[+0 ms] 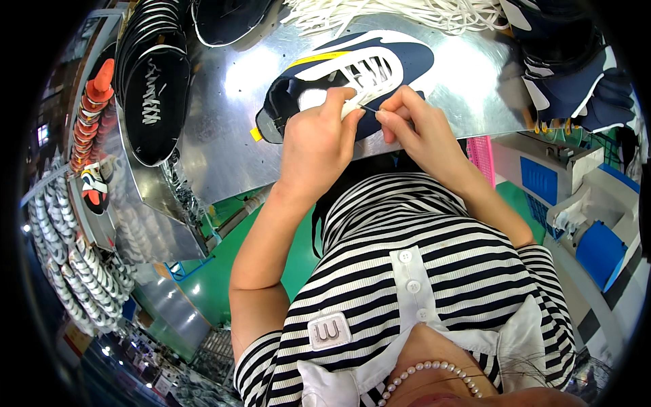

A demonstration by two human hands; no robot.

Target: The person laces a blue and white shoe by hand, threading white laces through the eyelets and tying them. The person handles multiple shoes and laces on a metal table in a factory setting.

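Observation:
A navy sneaker (417, 57) with white and yellow panels lies on the metal table in front of me, its toe pointing right and away. White laces (369, 73) cross its throat. My left hand (315, 146) is closed over the near side of the shoe, thumb and forefinger pinching a white shoelace (350, 107). Close to it on the right, my right hand (422, 127) pinches a thin, dark, needle-like piece that reaches toward the left fingertips. Whether this is a lace tip or a small tool I cannot tell. My left hand partly hides the shoe's opening.
A heap of white laces (400, 15) lies at the table's far edge. Black shoes (157, 102) are stacked on the left. More navy-and-white shoes (576, 81) are piled on the right. Below them stands a grey machine with blue panels (539, 180).

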